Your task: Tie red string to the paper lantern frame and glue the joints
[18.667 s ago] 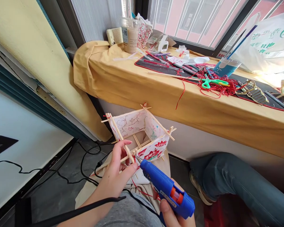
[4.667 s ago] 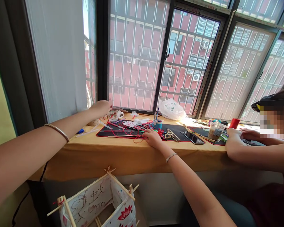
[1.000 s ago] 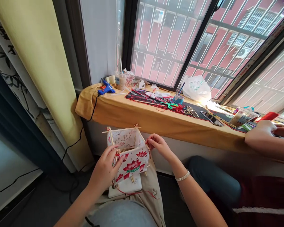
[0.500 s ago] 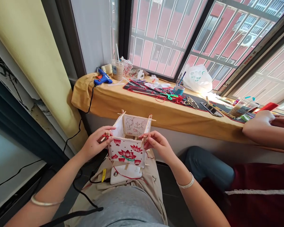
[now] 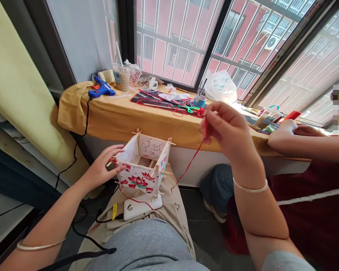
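Observation:
On my lap stands a box-shaped lantern frame (image 5: 137,180) of thin wooden sticks with white panels. Red lotuses are painted on its front, and dark line drawings show inside the far panel. My left hand (image 5: 101,167) grips its near left corner, thumb on the front panel, where a bit of red thread shows. Raised to the right, my right hand (image 5: 228,130) pinches a red thread (image 5: 192,161), which hangs slanting down towards my knee. More red thread crosses a white rectangular device (image 5: 142,208) below the lantern.
A cloth-covered ledge (image 5: 107,124) by the window carries a blue glue gun (image 5: 101,89), a drink cup (image 5: 121,78), green scissors (image 5: 190,108), a small blue jar (image 5: 199,101) and a plastic bag (image 5: 220,86). Another person's arm (image 5: 307,141) rests at the right. Black cables hang at left.
My right hand has left the lantern's near right corner and risen to the right, drawing the red thread up. My left hand remains at the left corner. The camera view has shifted right.

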The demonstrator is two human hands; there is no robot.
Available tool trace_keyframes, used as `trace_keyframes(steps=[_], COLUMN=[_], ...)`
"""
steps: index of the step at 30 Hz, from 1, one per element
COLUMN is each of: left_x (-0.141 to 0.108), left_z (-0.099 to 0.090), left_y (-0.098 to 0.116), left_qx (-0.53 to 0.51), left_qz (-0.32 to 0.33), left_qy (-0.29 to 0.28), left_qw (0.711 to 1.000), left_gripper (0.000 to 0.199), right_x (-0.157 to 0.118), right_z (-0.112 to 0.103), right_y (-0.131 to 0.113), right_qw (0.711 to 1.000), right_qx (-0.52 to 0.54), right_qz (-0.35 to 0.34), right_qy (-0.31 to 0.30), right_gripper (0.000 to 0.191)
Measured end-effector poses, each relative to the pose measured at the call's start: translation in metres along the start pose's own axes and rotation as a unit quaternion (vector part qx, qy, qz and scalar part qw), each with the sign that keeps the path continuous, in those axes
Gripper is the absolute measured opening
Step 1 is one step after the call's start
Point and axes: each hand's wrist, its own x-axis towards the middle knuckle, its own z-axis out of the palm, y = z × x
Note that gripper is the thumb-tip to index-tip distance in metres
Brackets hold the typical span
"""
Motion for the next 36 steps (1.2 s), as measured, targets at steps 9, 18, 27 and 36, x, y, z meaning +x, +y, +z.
trace_keyframes(steps=[9, 18, 27, 36], left_x=[-0.037, -0.06, -0.11, -0.109], left_z=[0.012, 0.032, 0.062, 0.09], left_y=[0.061, 0.076, 0.019, -0.006], left_qx=[0.06, 0.122, -0.057, -0.216], left_qz=[0.03, 0.114, -0.399, -0.437], left_qy=[0.14, 0.202, 0.188, 0.093], left_qw=[0.988, 0.965, 0.896, 0.868], left_gripper=[0.029, 0.021, 0.049, 0.045], right_x=[0.003, 0.004, -0.033, -0.049], right_z=[0.005, 0.019, 0.018, 0.057], right_y=[-0.014, 0.005, -0.015, 0.013], right_qw=[0.999, 0.999, 0.992, 0.993], right_qx=[-0.033, 0.036, 0.078, 0.054], right_qz=[0.013, -0.001, -0.084, -0.014], right_qy=[-0.039, -0.038, 0.053, -0.106], right_gripper=[0.009, 0.015, 0.002, 0.005])
